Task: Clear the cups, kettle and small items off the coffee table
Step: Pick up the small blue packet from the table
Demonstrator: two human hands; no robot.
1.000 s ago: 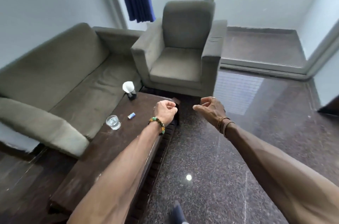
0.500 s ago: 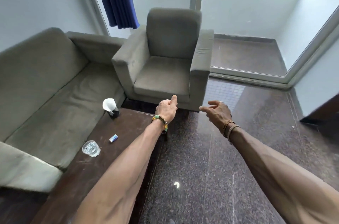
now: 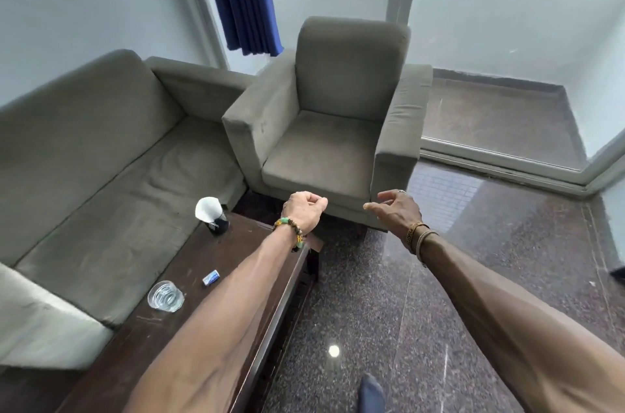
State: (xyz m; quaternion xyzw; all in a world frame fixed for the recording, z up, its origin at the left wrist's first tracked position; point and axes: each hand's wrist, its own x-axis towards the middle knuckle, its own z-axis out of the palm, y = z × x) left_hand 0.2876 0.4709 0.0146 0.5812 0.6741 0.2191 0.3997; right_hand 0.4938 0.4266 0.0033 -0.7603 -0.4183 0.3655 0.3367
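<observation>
Head view: the dark cup (white-topped) stands at the far end of the table, left of the clenched, empty left hand, which is nearer than the slack-fingered right hand over the floor; glass and small blue packet lie closer in.

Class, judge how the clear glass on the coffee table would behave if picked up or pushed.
The glass looks smooth and clear, so probably rigid, slippery and breakable if dropped. It stands upright and squat on the coffee table, so a push would likely slide it rather than tip it.
</observation>
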